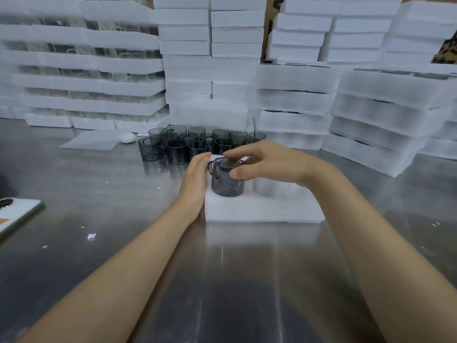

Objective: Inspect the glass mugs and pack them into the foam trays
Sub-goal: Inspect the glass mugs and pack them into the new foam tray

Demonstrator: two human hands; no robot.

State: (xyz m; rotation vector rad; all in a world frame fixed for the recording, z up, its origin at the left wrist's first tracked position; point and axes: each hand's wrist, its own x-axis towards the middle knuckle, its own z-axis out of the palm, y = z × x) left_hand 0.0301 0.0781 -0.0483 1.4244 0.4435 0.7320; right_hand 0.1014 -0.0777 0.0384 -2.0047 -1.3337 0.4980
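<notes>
Two hands in view: left hand (pixel 195 179), right hand (pixel 267 162).

One smoked-glass mug (pixel 227 178) on one foam tray (pixel 262 209) at table centre.

Cluster of loose mugs (pixel 197 144) behind: about eleven visible, some overlapped, exact count uncertain.

One flat foam sheet (pixel 92 139), one small white oval object (pixel 127 137), one phone-like device (pixel 17 214) at left edge.

Foam tray stacks (pixel 294 105): roughly eight columns; trays per column too blurred to count.

Several white foam crumbs (pixel 91 236) on one steel table (pixel 247 280).
</notes>
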